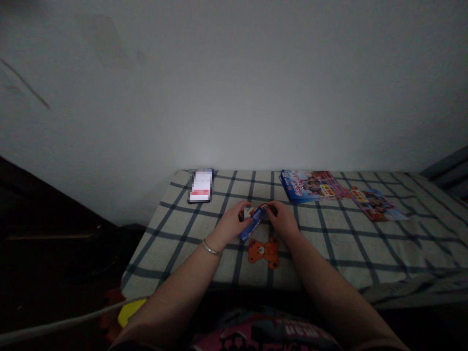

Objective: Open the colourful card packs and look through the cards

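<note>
Both my hands meet over the checked cloth [329, 243] near the middle of the surface. My left hand [234, 222], with a thin bracelet on its wrist, is closed around a small blue packet [253, 223]. My right hand [283, 219] pinches the packet's upper end, fingers closed. A small white and red piece shows at the packet's top between the two hands; I cannot make out what it is. An orange teddy bear print [263, 252] lies on the cloth just below the hands.
A phone [201, 185] with a lit screen lies at the back left of the cloth. A blue printed box [310, 185] and a colourful leaflet [376, 204] lie at the back right. A white wall stands behind. Dark floor with a yellow object [129, 310] is at left.
</note>
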Demonstrator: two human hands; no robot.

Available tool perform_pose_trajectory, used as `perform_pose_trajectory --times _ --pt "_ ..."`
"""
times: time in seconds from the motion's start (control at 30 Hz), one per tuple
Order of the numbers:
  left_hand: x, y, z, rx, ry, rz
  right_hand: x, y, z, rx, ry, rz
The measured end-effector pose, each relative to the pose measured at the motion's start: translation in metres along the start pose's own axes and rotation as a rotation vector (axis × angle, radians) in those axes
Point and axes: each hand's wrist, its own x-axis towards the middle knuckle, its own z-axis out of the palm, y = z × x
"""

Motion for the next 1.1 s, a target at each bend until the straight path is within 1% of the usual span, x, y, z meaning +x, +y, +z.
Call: perform_pose_trajectory --times 0.13,0.27,0.43,0.7,0.9,1.0,1.1 --pt "0.002 -0.003 -0.003 -0.052 -0.04 0.01 0.0 0.0 0.0 0.001 0.001 0.011" --pt "0.002 -0.008 -0.002 -0.131 -0.081 0.041 0.0 0.0 -0.001 0.003 0.036 0.032" --pt "0.002 -0.011 -0.001 -0.169 -0.09 0.049 0.0 0.001 -0.002 0.005 0.036 0.033" --pt "0.0 -0.002 -0.001 0.019 -0.022 0.079 0.0 0.002 -0.001 0.028 0.026 0.032" --pt "0.0 -0.004 0.001 0.133 0.037 0.148 0.0 0.0 -0.003 0.041 0.004 0.01" --pt "-0.002 -0.001 -0.001 0.265 0.072 0.213 0.0 -0.002 -0.003 0.014 -0.024 -0.007" --pt "-0.006 0.005 -0.001 0.425 0.103 0.233 0.0 -0.002 -0.003 -0.024 -0.047 -0.021"
